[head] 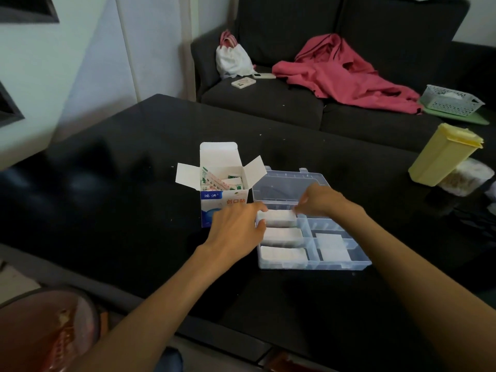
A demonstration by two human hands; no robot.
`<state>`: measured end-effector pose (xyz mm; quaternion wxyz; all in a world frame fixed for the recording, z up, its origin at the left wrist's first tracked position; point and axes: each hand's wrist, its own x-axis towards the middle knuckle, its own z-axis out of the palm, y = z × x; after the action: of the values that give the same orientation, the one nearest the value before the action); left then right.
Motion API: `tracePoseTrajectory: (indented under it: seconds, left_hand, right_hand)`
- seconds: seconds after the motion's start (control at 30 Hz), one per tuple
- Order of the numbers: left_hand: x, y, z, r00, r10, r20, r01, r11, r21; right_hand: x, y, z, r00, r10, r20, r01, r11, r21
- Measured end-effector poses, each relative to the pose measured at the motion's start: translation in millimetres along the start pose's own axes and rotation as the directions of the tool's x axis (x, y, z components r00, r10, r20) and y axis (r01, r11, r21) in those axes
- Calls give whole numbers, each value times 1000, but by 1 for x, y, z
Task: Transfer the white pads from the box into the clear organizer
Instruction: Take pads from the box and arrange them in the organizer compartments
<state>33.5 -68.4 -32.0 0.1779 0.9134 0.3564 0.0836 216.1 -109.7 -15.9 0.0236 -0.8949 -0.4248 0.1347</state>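
**Both hands working at the far-left slot of the organizer**

Black and glossy, the table (pixel 120 183) is carrying everything, with a dark sofa (pixel 268 103) sitting behind its far edge. Toward the middle of the surface, an open box (pixel 222 194) is standing upright with its flaps spread and wrapped strips showing inside. Just beside it, toward the right edge, the clear organizer (pixel 335 261) is lying with its lid tipped back.

White pads (pixel 277 218) are filling the far-left compartment, and two more stacks are sitting in the compartments nearer the person; a flat white sheet is resting in a right-hand section.

The left hand (pixel 236 232) is curling its fingers around the left end of the far stack, gripping it. The right hand (pixel 319 201) is pinching the right end of the same stack with narrow fingertips.

At the right edge of the surface, a yellow container (pixel 442 157) is leaning. On the sofa, a pink jacket (pixel 338 71) is lying crumpled.
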Motion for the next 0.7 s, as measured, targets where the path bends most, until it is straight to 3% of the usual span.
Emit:
tracePoseTrajectory:
  seconds: [0.1,0.2,0.3,0.37,0.43,0.5,0.6,0.7]
  left_hand:
    - [-2,0,-4,1000,5,-13,-6,1000,-27]
    - [-12,2,-17,959,60,-278,-104,984,-144]
    - [-21,-6,-41,780,95,-619,-210,971,-116]
    - [-20,-20,-53,708,59,-704,-92,996,-9]
    - [-17,-39,-59,766,-35,-641,78,996,39]
    - [-16,-57,-58,825,-143,-546,170,985,-2]
    - [-19,-69,-56,842,-235,-486,183,971,-152]
    - [-20,-70,-56,863,-259,-434,182,960,-210]
  right_hand:
    - [-3,-3,2,1000,0,28,1,1000,-20]
    - [-10,-1,-18,999,35,-23,-33,995,99]
    - [-34,-12,-55,976,-76,-206,126,962,243]
    - [-55,-37,-72,903,-219,-371,329,905,268]
    - [-66,-69,-76,845,-338,-414,464,848,256]
    - [-61,-100,-65,841,-443,-312,516,829,214]
    - [-39,-130,-38,867,-474,-151,492,862,119]
    - [-25,-138,-31,873,-471,-127,481,875,53]
